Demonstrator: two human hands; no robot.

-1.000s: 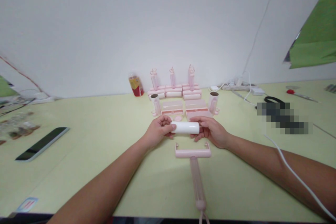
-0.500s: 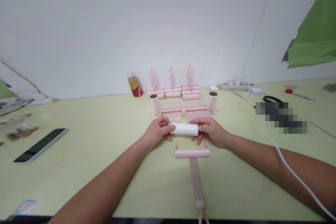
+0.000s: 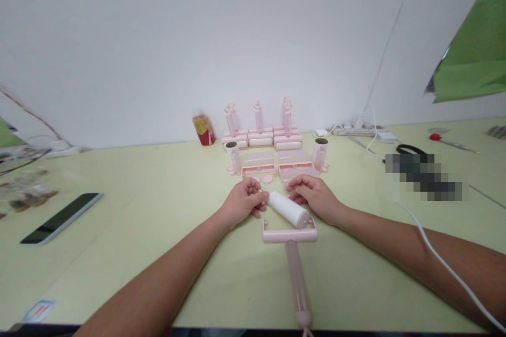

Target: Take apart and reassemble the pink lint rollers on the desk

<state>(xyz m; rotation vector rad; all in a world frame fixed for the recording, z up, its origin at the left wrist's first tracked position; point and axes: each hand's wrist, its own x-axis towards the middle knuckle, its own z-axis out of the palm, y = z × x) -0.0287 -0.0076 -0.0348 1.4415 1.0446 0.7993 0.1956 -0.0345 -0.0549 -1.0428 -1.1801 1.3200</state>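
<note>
1 white roll point(image 3: 285, 209) mid-counter point(image 3: 158, 184), tilted, capped end over 1 pink T-frame point(image 3: 290, 235) at 6 o'clock. L hand point(image 3: 244, 200) pinches roll's 10 o'clock end; R hand point(image 3: 315, 200) half-curled at 2, contact can't tell. 2 upright tubes point(image 3: 229, 154) at 11 & 1, approx 5 handles point(image 3: 258, 119) at 12, overlapping. T-frame loop cut off; dark item point(image 3: 422, 175) at 3 pixelated.
</note>
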